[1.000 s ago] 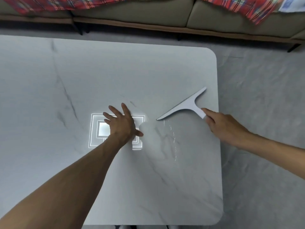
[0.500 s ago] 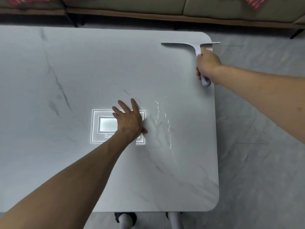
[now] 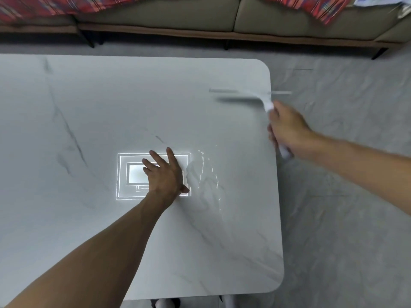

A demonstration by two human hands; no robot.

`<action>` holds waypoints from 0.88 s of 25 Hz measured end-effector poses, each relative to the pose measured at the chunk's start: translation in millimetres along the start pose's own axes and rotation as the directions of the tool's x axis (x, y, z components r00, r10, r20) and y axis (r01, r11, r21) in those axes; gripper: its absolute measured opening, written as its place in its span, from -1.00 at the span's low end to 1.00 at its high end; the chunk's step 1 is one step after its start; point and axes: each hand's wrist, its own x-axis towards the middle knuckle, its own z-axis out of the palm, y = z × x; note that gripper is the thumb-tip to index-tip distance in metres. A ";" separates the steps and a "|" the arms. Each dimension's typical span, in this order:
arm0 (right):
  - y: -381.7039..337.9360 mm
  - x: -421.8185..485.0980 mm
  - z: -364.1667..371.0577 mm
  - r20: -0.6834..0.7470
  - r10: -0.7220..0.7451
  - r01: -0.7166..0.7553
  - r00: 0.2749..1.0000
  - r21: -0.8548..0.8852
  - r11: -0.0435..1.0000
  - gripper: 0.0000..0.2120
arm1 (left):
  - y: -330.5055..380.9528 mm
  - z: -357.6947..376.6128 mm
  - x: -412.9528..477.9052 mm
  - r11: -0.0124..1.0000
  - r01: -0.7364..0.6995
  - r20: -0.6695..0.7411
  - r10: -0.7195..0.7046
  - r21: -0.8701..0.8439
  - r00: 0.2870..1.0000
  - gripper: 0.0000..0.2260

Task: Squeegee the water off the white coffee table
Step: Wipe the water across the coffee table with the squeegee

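The white marble-look coffee table [image 3: 93,112] fills the left and middle of the head view. A patch of water [image 3: 206,176] glistens right of the table's middle. My left hand [image 3: 164,174] lies flat on the top, fingers spread, just left of the water. My right hand [image 3: 287,130] is closed on the handle of a white squeegee [image 3: 242,95] at the table's right edge. The blurred blade lies crosswise over the far right part of the top, well beyond the water, its right end past the edge.
A bright ceiling-light reflection [image 3: 131,174] shines on the top under my left hand. A grey-green sofa [image 3: 289,21] with a red plaid cloth [image 3: 320,7] runs along the far side. Grey carpet [image 3: 347,196] lies to the right.
The squeegee first swung from mid-table up to the far right corner. It now sits lower, drawn toward me along the right edge. My left hand has stayed put.
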 end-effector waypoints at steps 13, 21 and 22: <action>38.3 -9.9 36.2 0.047 0.115 -0.116 0.992 0.030 0.993 -0.58 | -0.4 1.5 0.7 1.000 -0.004 -0.012 0.004 -0.015 1.000 0.21; 48.6 -65.6 27.0 0.115 0.226 -0.245 0.967 0.194 0.950 -0.69 | -1.1 1.4 -0.7 1.000 -0.007 -0.029 0.006 -0.027 1.000 0.20; 39.1 -51.9 23.3 0.063 0.231 -0.239 0.971 0.245 0.939 -0.68 | -1.2 1.3 -0.9 1.000 -0.012 -0.036 0.011 -0.027 0.999 0.20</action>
